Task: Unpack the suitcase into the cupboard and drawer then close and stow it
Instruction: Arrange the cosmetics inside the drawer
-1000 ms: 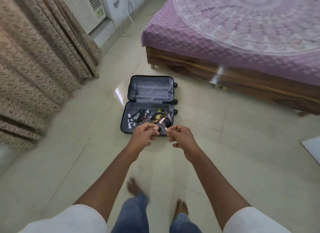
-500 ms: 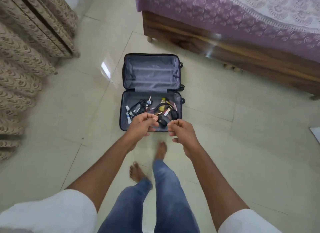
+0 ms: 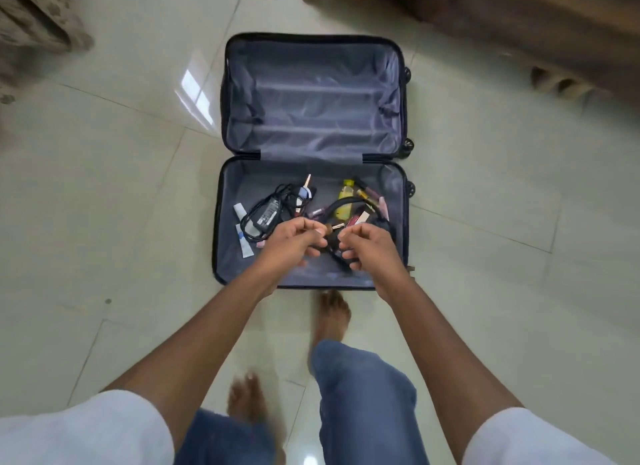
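Observation:
A dark suitcase (image 3: 221,222) lies open flat on the tiled floor. Its far half (image 3: 311,94) shows only grey lining. The near half holds a black power adapter with cable (image 3: 265,217), a yellow bottle (image 3: 346,196), white tubes (image 3: 242,237), a black headband-like loop (image 3: 337,205) and several small cosmetic sticks (image 3: 372,198). My left hand (image 3: 291,243) and my right hand (image 3: 370,250) hover close together above the near half, fingers curled with thumbs against the forefingers. I see nothing held in either hand.
The wooden bed frame (image 3: 519,21) runs along the top right, close to the suitcase wheels (image 3: 408,144). A patterned curtain (image 3: 34,17) hangs at the top left. My bare feet (image 3: 330,315) stand on the pale tiles just short of the suitcase's near edge.
I have walked up to the suitcase, which now fills the middle of the view. Both hands have stayed curled and close together in front of me.

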